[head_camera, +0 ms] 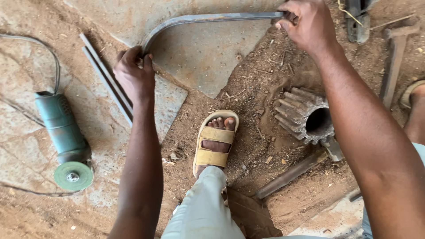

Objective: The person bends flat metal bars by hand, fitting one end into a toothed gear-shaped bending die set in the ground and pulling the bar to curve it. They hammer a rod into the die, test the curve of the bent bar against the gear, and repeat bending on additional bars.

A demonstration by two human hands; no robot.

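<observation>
- Floor point(274, 110): bare, reddish-brown packed earth, scattered with small chips, twigs and debris.
- Concrete slabs point(203, 53): flat, grey, cracked pieces lying in the earth below and between the hands; a further cracked slab area extends to the left of the left hand.
- Slab edges: irregular and angular, partly dusted with soil.
- Pale slab corner point(336, 221): visible at the lower right, below the right hand's arm.
- Light: even daylight, soft shadows, no hard glare.
- Walls, windows and furniture: outside the view; only ground surface shows.
</observation>
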